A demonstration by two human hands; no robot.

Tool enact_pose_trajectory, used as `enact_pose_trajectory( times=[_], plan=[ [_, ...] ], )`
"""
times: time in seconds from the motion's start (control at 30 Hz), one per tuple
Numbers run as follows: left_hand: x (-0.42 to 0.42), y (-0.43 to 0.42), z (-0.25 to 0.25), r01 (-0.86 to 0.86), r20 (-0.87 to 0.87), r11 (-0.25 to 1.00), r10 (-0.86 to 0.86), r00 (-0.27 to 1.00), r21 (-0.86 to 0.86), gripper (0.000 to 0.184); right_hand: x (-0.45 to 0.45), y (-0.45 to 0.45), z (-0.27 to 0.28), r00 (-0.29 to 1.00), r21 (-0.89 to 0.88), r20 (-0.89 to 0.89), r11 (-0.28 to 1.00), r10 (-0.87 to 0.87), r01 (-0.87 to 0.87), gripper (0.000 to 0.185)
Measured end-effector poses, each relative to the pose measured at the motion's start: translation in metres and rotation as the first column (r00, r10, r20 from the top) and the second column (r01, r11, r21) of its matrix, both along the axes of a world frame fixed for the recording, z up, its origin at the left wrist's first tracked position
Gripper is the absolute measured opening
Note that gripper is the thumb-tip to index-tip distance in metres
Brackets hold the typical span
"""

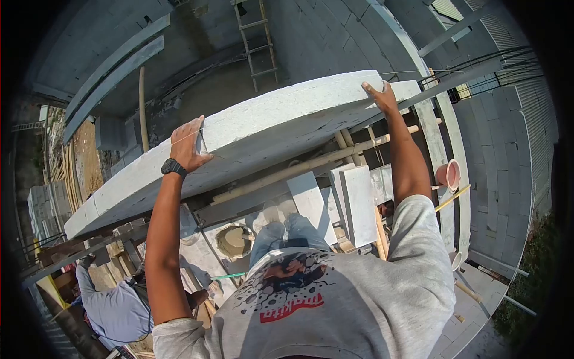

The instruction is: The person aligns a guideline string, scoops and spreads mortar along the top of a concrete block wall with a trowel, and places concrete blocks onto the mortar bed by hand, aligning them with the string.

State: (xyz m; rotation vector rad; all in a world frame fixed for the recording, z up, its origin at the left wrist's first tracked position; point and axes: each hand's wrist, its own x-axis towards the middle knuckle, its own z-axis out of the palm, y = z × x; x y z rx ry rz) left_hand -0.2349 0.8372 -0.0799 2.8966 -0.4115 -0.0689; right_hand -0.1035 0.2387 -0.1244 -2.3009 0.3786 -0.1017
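Note:
A long, light-grey concrete block [293, 102] lies along the top of a curved-looking block wall [131, 182] in front of me. My left hand [190, 143], with a black watch on its wrist, is closed around the block's left end, thumb on the near side. At the other end my right hand [381, 96] grips the block's right corner, its thumb over the top edge. Thin string [418, 72] runs near the top of the wall and past both hands. The block's underside and the far fingertips are partly hidden.
Below me are a mortar bucket [234, 240], upright blocks [362, 206] and a bamboo pole [311, 170]. A pink bucket [448, 175] stands on the right. A ladder [256, 48] leans beyond the wall. Another person [116, 311] works at lower left.

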Motion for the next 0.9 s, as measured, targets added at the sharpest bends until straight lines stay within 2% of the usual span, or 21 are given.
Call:
enact_pose_trajectory(
  times=[0.07,0.2,0.43,0.53,0.83,0.9],
  plan=[
    [-0.001,0.001,-0.004,0.011,0.017,0.999,-0.011,1.0,-0.049,0.109,-0.002,0.004,0.006,1.0,0.128,0.006,0.992,0.002,-0.002,0.112],
    [0.0,0.004,-0.008,0.043,0.049,0.996,-0.039,0.998,-0.075,0.109,0.018,-0.02,-0.028,0.999,0.083,0.035,0.996,-0.031,0.028,0.104],
    [0.001,0.0,-0.005,0.076,0.081,0.994,-0.069,0.994,-0.084,0.108,0.013,-0.013,-0.015,1.0,0.09,0.018,0.996,-0.026,0.024,0.106],
    [0.002,-0.002,-0.004,0.076,0.065,0.994,-0.071,0.995,-0.081,0.108,0.013,-0.009,-0.02,0.995,0.0,0.049,0.996,-0.091,0.091,0.106],
    [0.005,0.004,-0.014,0.137,0.102,0.984,-0.126,0.987,-0.113,0.103,0.003,0.0,0.002,0.997,0.065,0.018,0.995,-0.072,0.071,0.102],
    [0.004,0.005,-0.016,0.14,0.099,0.983,-0.129,0.987,-0.115,0.104,0.004,-0.003,-0.008,0.994,0.029,0.052,0.995,-0.096,0.095,0.098]
  ],
)
